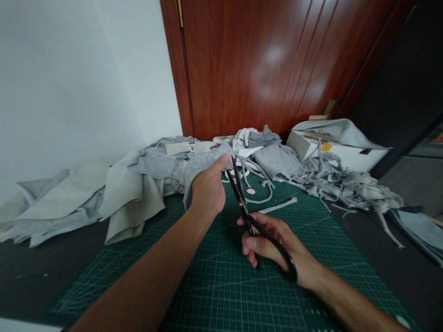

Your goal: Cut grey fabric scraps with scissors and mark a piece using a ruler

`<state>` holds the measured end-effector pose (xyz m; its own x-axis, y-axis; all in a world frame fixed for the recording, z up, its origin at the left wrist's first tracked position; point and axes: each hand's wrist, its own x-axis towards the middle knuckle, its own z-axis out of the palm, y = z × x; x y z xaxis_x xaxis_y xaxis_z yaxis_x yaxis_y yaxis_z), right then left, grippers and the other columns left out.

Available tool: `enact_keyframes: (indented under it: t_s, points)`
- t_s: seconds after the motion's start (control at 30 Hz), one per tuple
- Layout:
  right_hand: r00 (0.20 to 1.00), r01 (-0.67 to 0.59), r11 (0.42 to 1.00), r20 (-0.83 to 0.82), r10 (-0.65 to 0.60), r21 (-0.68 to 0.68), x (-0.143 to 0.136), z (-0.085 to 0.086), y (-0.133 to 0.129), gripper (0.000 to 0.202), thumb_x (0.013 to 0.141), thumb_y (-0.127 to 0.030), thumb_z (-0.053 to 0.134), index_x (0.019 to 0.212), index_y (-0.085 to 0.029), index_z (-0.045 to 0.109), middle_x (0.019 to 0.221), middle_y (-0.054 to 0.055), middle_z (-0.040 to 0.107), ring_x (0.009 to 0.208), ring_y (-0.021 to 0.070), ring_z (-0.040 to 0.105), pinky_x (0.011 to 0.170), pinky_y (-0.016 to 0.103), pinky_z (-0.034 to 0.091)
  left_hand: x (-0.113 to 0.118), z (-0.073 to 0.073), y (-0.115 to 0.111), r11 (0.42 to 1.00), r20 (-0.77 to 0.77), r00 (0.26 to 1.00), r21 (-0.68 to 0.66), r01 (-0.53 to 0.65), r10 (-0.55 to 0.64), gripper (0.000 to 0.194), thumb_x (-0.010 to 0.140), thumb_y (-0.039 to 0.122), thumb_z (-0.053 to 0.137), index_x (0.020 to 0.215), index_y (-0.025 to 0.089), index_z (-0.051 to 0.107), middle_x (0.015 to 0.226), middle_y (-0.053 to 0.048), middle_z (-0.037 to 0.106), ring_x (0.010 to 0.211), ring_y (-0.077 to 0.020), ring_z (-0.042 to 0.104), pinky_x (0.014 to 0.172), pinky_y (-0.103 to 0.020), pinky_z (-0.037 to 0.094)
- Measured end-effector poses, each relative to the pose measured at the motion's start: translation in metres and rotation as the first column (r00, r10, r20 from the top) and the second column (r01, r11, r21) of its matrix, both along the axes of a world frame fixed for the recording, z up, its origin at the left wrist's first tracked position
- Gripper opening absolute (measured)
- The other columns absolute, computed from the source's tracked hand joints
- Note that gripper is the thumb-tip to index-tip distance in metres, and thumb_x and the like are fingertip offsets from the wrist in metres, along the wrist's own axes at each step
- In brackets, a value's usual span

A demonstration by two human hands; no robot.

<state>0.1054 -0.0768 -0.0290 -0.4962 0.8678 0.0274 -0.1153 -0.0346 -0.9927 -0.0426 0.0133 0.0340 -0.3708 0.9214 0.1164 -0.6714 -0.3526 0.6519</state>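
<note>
My left hand [209,184] is closed on a piece of grey fabric [204,161], pinching it near its right edge with the thumb on top. In my right hand [273,240] is a pair of black scissors [242,203], fingers through the handles. The scissor blades are parted and point away from me, their tips beside the fabric's right edge. Whether the blades touch the cloth I cannot tell. Just beyond the scissors, thin curled grey strips [266,184] lie on the green cutting mat [214,286], along with one straight cut strip [278,205].
Grey and cream fabric pieces [79,193] are heaped along the left and back. A tangled pile of cut strips [360,189] lies at right, before a white box [356,159] with cloth over it. A pink round spot [251,191] shows on the mat. Behind stands a reddish-brown wooden door [259,69].
</note>
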Motion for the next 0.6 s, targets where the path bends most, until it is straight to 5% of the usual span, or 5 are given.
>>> enact_keyframes:
  t_s: [0.17, 0.4, 0.6]
  points:
    - [0.999, 0.034, 0.999, -0.006, -0.034, -0.011, -0.001, 0.000, 0.001, 0.052, 0.077, -0.051, 0.091, 0.108, -0.020, 0.063, 0.074, -0.003, 0.065, 0.058, 0.0131, 0.059, 0.056, 0.029, 0.051, 0.000, -0.009, -0.002, 1.000, -0.063, 0.998, 0.001, -0.011, 0.011, 0.021, 0.074, 0.004, 0.082, 0.085, 0.021, 0.078, 0.108, 0.001, 0.082, 0.128, -0.0228, 0.068, 0.122, -0.037, 0.041]
    - [0.996, 0.087, 0.996, -0.023, -0.087, 0.026, 0.000, -0.003, 0.003, 0.053, 0.078, -0.054, 0.089, 0.109, -0.020, 0.061, 0.076, -0.002, 0.067, 0.059, 0.0132, 0.058, 0.057, 0.029, 0.051, 0.004, -0.011, -0.008, 0.997, -0.079, 0.995, -0.053, 0.050, -0.054, 0.019, 0.067, 0.012, 0.087, 0.083, 0.017, 0.077, 0.090, -0.005, 0.081, 0.115, -0.0292, 0.073, 0.111, -0.043, 0.050]
    - [0.989, 0.150, 0.987, -0.017, -0.149, 0.051, 0.001, 0.000, 0.004, 0.057, 0.078, -0.059, 0.088, 0.108, -0.019, 0.061, 0.074, -0.001, 0.065, 0.059, 0.0134, 0.057, 0.056, 0.029, 0.050, 0.004, -0.015, -0.012, 0.990, -0.127, 0.982, -0.041, 0.137, -0.142, 0.020, 0.064, 0.017, 0.090, 0.072, 0.017, 0.072, 0.075, -0.002, 0.075, 0.087, -0.0237, 0.074, 0.091, -0.038, 0.056]
